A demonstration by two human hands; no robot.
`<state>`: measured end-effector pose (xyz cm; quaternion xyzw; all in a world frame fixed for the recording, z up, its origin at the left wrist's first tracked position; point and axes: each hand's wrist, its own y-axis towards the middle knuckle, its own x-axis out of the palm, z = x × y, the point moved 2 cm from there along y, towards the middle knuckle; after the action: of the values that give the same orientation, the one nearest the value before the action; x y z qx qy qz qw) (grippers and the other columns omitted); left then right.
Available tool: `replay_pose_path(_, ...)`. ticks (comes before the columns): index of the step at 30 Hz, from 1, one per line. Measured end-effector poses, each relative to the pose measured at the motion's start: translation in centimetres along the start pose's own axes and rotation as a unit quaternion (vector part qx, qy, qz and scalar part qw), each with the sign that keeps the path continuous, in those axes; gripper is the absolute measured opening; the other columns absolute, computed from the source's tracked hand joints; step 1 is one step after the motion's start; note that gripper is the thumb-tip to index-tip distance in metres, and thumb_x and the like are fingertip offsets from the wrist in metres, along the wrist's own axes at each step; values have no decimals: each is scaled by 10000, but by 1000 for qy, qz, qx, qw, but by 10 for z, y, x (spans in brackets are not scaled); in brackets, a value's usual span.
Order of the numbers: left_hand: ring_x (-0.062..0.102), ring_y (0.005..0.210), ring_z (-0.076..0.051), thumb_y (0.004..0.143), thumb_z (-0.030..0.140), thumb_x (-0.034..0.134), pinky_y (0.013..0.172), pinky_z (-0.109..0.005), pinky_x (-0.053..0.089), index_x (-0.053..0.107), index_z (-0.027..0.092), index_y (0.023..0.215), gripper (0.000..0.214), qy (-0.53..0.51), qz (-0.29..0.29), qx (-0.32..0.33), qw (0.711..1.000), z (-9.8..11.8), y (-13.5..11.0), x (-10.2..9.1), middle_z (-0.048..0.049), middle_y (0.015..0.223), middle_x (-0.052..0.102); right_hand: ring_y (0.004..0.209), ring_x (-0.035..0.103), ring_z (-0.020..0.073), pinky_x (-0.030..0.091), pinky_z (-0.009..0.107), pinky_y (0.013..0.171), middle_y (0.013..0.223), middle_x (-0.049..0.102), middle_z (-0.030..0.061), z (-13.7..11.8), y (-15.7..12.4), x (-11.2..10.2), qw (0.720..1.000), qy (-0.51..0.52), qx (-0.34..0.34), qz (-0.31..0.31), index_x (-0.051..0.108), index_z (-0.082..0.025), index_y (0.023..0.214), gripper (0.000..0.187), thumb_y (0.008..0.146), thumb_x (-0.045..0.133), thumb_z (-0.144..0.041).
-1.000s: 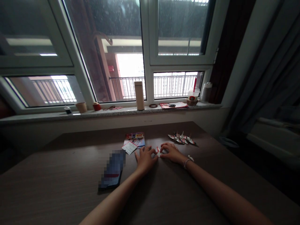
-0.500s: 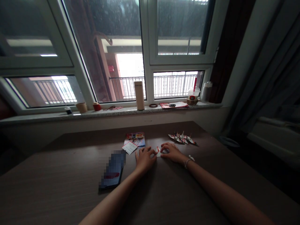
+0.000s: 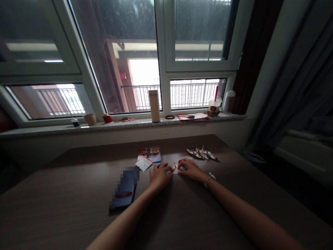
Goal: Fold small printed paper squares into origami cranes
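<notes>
Both hands rest on a dark wooden table (image 3: 65,194), fingertips meeting over a small white and red folded paper piece (image 3: 176,168). My left hand (image 3: 159,176) has its fingers curled and pinches the paper's left side. My right hand (image 3: 190,168) presses on the paper's right side with bent fingers; a bracelet sits on that wrist. Most of the paper is hidden under the fingers. A row of several folded paper cranes (image 3: 202,154) lies just beyond my right hand.
A stack of printed paper squares (image 3: 149,156) lies beyond my left hand, with a dark phone (image 3: 125,189) to its left. The windowsill holds a tall beige bottle (image 3: 154,106), a drink cup with a red straw (image 3: 214,103), small cups (image 3: 90,119) and papers (image 3: 194,117).
Both hands have stayed over the small paper piece, with only slight finger shifts. Nothing else on the table has moved.
</notes>
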<state>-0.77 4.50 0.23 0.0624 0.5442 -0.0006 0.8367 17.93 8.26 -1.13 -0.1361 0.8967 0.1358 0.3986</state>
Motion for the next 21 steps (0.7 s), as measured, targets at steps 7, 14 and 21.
replay_pose_path(7, 401, 1323, -306, 828, 393, 582, 1118, -616, 176, 716, 373, 1024, 239, 3, 2, -8, 1000, 2, 0, 0, 27, 1393, 560, 1300, 430, 249, 239, 419, 1120, 1346, 550, 32, 7, 5, -1, 999, 4, -15, -34, 712, -271, 985, 230, 757, 685, -278)
replay_pose_path(14, 382, 1349, -303, 836, 383, 578, 1138, -593, 159, 718, 394, 1038, 246, -5, -11, -3, 1000, 3, -3, -5, 34, 1413, 542, 1305, 420, 258, 241, 429, 1119, 1362, 532, 32, 7, 6, -1, 999, -6, -13, -39, 704, -281, 1007, 247, 762, 673, -270)
replay_pose_path(21, 402, 1333, -299, 820, 369, 603, 1133, -591, 167, 726, 389, 1011, 229, -13, -3, -6, 1000, 1, -1, -5, 32, 1393, 560, 1328, 395, 257, 217, 461, 1127, 1383, 516, 27, 11, 8, -1, 999, -8, -15, -51, 693, -287, 1022, 275, 760, 660, -209)
